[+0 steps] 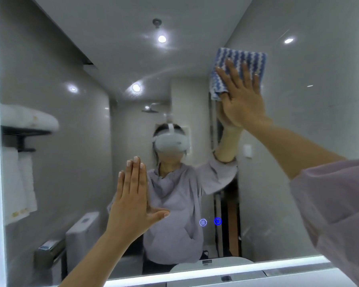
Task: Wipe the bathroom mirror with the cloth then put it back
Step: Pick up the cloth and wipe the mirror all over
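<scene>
**A:** Where is the cloth held at this moment?

**B:** The blue-and-white cloth [239, 61] is pressed flat against the mirror [71, 59], at about one o'clock in the view, under the right hand [241, 100]. The fingers are laid straight and slightly spread over it. Nothing is seen to be pinched, though the thumb side is partly covered by a hanging corner.

**A:** And the left hand [133, 199]?

**B:** It is held flat at about seven o'clock, fingers pressed together and thumb stuck out. Whether the glass is actually touched cannot be told.

**A:** What could go wrong from here?

**B:** The cloth seems to be kept up by palm pressure alone. If that pressure is eased during a stroke, the cloth could be lost and dropped. The loose corner at about seven o'clock of the cloth could be folded under, and streaks could be left.

**A:** Anything else?

**B:** If the left palm is leaned on the glass, fresh prints would be made on the surface being cleaned. The two lit touch icons [203, 222] at about five o'clock could be triggered if the wipe is carried over them. The far left of the glass is poorly reached from this stance, so it could be missed.
</scene>
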Demonstrator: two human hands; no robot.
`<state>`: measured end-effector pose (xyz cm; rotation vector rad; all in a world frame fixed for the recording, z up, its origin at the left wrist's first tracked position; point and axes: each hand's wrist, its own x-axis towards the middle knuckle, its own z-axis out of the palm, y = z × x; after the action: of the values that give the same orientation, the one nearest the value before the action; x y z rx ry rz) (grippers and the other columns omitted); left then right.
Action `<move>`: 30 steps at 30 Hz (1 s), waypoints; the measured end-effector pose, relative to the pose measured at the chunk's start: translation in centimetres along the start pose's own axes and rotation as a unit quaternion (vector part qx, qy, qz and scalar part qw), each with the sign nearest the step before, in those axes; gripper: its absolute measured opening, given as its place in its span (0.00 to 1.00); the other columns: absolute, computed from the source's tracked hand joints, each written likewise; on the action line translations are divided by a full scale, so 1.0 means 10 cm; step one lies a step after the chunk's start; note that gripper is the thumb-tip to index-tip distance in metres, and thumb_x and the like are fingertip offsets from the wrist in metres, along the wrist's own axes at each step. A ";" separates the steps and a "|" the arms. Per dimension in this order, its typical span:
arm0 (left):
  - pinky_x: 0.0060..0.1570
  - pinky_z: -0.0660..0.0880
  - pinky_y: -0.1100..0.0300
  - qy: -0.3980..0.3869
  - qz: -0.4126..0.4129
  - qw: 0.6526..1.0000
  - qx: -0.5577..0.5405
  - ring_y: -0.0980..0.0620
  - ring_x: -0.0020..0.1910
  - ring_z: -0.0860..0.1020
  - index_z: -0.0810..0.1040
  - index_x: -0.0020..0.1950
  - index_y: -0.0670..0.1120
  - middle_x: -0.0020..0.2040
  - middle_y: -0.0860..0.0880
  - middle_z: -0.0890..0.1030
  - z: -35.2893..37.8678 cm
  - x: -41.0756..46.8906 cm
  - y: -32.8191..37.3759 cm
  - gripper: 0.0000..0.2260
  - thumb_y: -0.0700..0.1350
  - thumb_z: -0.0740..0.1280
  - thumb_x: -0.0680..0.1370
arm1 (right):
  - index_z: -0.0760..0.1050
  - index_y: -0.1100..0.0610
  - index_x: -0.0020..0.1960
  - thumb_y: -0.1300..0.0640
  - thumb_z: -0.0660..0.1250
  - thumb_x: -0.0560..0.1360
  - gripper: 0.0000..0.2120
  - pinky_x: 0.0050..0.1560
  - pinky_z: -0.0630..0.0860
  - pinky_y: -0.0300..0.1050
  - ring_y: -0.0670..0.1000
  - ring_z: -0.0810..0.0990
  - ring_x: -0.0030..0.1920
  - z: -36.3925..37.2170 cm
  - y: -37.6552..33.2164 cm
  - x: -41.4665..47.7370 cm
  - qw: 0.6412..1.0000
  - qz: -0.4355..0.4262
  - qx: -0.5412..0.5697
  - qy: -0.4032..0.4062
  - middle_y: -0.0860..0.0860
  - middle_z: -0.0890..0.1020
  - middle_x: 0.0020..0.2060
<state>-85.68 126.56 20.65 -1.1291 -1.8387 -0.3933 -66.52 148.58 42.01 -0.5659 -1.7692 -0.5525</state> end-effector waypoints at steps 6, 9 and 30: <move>0.73 0.44 0.46 0.005 -0.001 1.000 0.005 0.40 0.76 0.42 0.43 0.75 0.34 0.77 0.37 0.42 0.03 0.00 -0.01 0.59 0.77 0.56 0.64 | 0.45 0.42 0.78 0.47 0.46 0.79 0.27 0.76 0.38 0.54 0.54 0.42 0.78 -0.01 0.53 -0.16 0.996 0.092 0.003 -0.013 0.45 0.47 0.79; 0.73 0.43 0.47 0.005 0.000 1.000 0.008 0.40 0.76 0.42 0.42 0.75 0.34 0.77 0.37 0.41 0.02 0.00 -0.01 0.58 0.77 0.52 0.64 | 0.45 0.43 0.78 0.48 0.48 0.81 0.27 0.76 0.37 0.54 0.54 0.42 0.78 0.02 0.54 -0.17 0.995 0.104 0.009 -0.005 0.46 0.46 0.79; 0.74 0.38 0.49 -0.021 -0.017 1.000 0.003 0.40 0.76 0.41 0.41 0.75 0.34 0.77 0.36 0.42 -0.06 0.01 0.05 0.59 0.74 0.58 0.62 | 0.46 0.48 0.79 0.45 0.44 0.82 0.27 0.75 0.37 0.62 0.60 0.41 0.77 0.42 -1.27 -1.35 0.983 -0.175 -0.015 -0.059 0.52 0.47 0.78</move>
<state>-84.96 126.45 20.99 -1.1112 -1.8966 -0.3860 -74.30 140.08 26.95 -0.3121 -1.9906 -0.8012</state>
